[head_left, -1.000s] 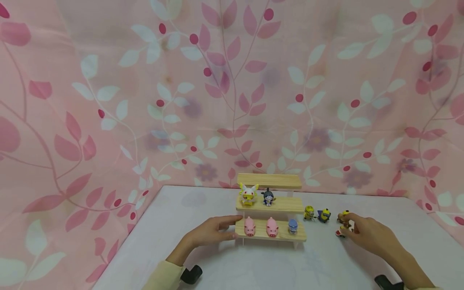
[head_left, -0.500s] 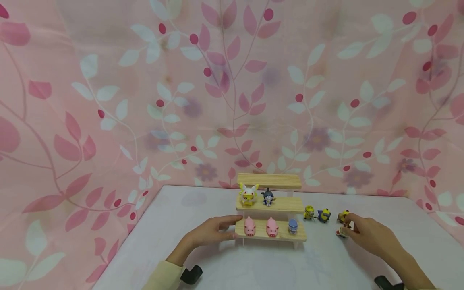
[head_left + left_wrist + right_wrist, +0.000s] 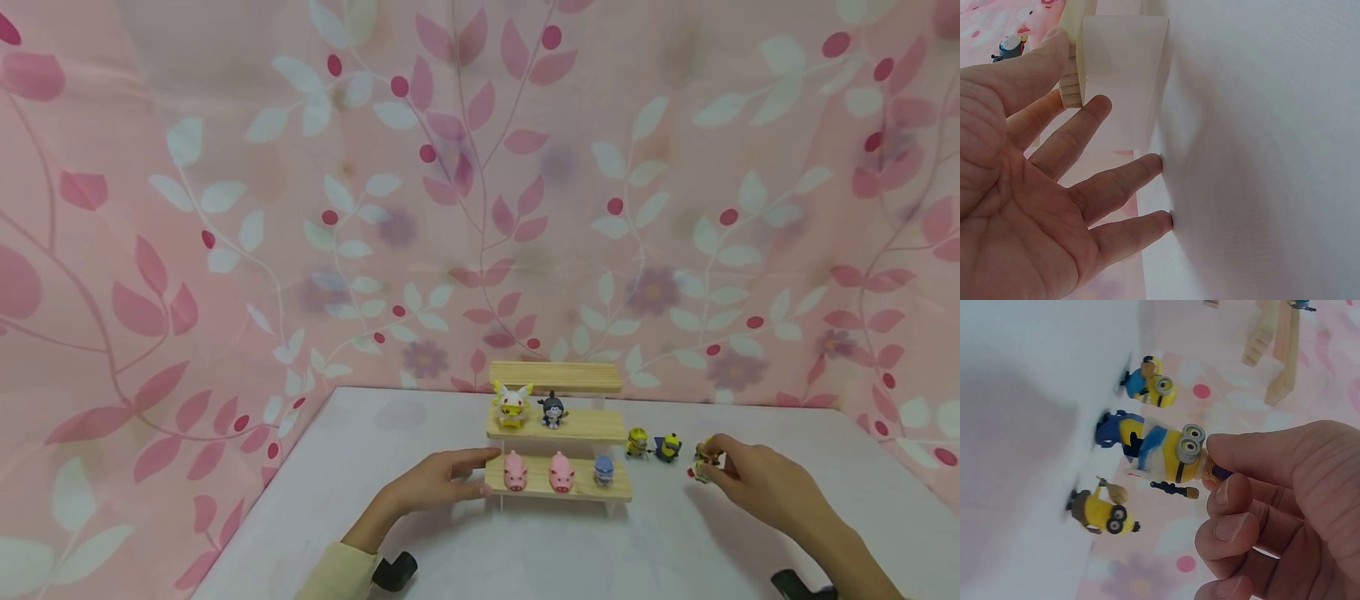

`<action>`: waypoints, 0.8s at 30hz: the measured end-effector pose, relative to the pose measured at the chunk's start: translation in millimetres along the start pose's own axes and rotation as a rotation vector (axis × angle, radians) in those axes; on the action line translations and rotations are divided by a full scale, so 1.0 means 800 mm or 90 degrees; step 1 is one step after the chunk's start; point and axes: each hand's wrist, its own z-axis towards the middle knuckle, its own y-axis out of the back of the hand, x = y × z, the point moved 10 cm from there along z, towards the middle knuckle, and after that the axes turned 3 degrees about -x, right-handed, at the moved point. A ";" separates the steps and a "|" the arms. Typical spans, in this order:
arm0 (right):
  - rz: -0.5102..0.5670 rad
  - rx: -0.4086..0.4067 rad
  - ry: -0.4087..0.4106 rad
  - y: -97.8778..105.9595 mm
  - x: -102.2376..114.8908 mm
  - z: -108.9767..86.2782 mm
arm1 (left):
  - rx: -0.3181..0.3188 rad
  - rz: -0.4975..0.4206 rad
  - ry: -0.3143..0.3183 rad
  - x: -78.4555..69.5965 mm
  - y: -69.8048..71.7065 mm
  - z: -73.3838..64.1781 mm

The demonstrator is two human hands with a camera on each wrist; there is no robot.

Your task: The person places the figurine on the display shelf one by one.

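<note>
My right hand (image 3: 768, 492) pinches a minion figure (image 3: 1172, 453) by its crown between thumb and fingers. This figure has two goggle eyes, a white robe with a blue sash and a small sceptre; in the head view the fingers partly cover it. My left hand (image 3: 435, 482) holds the left end of the lowest board of a wooden display shelf (image 3: 540, 487), with the thumb and index finger at the board's edges. Its other fingers spread out in the left wrist view, two of them touching the table. Two pink pig figures (image 3: 561, 473) and a blue-capped figure (image 3: 604, 471) stand on that board.
A white-and-yellow figure (image 3: 512, 406) and a dark-haired figure (image 3: 552, 411) stand on the middle board. Right of the shelf are two more minions, a yellow one (image 3: 637, 442) and a blue-clad one (image 3: 667, 447). Another minion (image 3: 1100, 509) stands near my right hand. Behind hangs a pink floral cloth (image 3: 480, 208).
The right hand has lifted the crowned minion slightly off the table and shifted a little left. The left hand stays at the shelf's end.
</note>
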 end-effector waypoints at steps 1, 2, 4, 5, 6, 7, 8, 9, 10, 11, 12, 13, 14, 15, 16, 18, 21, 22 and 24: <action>0.001 0.001 -0.002 0.002 0.002 0.000 | 0.000 -0.001 0.001 0.001 0.000 0.000; 0.003 0.005 -0.003 0.003 0.004 0.001 | 0.000 -0.003 0.001 0.002 -0.001 0.000; 0.003 0.008 -0.005 0.006 0.007 0.001 | 0.000 -0.007 0.003 0.002 -0.001 0.000; 0.003 0.008 -0.004 0.007 0.009 0.002 | 0.000 -0.009 0.002 0.002 -0.001 -0.001; 0.002 0.008 -0.004 0.009 0.011 0.002 | -0.001 -0.008 0.001 0.002 -0.001 -0.001; 0.002 0.008 -0.004 0.010 0.013 0.002 | -0.001 -0.009 0.002 0.002 -0.001 -0.001; 0.000 0.005 -0.002 0.013 0.015 0.002 | -0.001 -0.008 0.001 0.001 -0.001 -0.001; -0.002 0.003 -0.002 0.014 0.017 0.002 | -0.002 -0.006 0.002 0.001 -0.001 -0.001; -0.003 0.003 -0.001 0.016 0.019 0.003 | -0.002 -0.004 0.002 0.001 0.000 -0.001; -0.003 0.005 -0.001 0.017 0.021 0.003 | -0.003 -0.002 0.002 0.001 0.000 -0.001; -0.003 0.007 -0.002 0.019 0.023 0.003 | -0.003 -0.001 0.004 0.001 0.000 -0.001; -0.003 0.009 -0.001 0.020 0.025 0.004 | -0.003 -0.001 0.005 0.002 0.000 -0.001; -0.003 0.010 0.001 0.022 0.027 0.005 | -0.003 -0.001 0.006 0.002 0.000 -0.001; -0.004 0.011 0.003 0.023 0.029 0.005 | -0.004 0.000 0.007 0.002 0.001 -0.001; -0.004 0.008 0.007 0.025 0.031 0.006 | -0.005 -0.001 0.007 0.002 0.001 0.000; -0.004 -0.001 0.017 0.030 0.037 0.007 | -0.004 -0.002 0.008 0.003 0.000 0.000; -0.007 -0.026 0.034 0.038 0.049 0.008 | -0.005 0.003 0.007 0.004 0.000 0.001; -0.007 -0.034 0.040 0.041 0.052 0.008 | -0.005 0.004 0.007 0.005 0.000 0.001; -0.012 -0.048 0.050 0.046 0.059 0.009 | -0.005 0.007 0.009 0.005 0.000 0.002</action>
